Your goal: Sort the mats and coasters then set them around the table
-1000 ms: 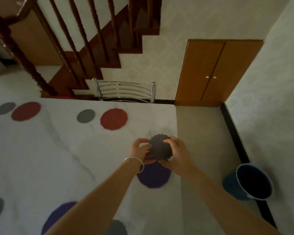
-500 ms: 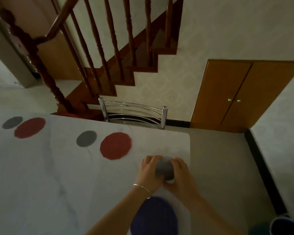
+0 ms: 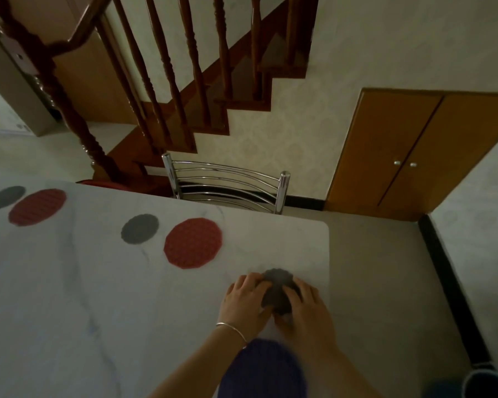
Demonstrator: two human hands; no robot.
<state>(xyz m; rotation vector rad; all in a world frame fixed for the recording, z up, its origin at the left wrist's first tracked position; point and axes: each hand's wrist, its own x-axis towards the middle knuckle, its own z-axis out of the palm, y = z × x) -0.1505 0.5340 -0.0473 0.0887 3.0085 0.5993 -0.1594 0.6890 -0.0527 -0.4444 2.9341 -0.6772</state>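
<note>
On the white marble table, a small grey scalloped coaster lies near the right edge. My left hand and my right hand both rest fingers on it, pressing it flat. Just below my wrists lies a round purple mat, partly covered by my arms. Farther back sit a red mat with a grey coaster to its left. At the far left, a second red mat and grey coaster form another pair.
A chrome-backed chair stands at the table's far edge. Behind it rise a wooden staircase and orange cupboard doors. A dark bucket sits on the floor at the lower right.
Both hands have carried the grey coaster away from above the purple mat and lowered it onto the table just beyond it. The camera has tilted upward.
</note>
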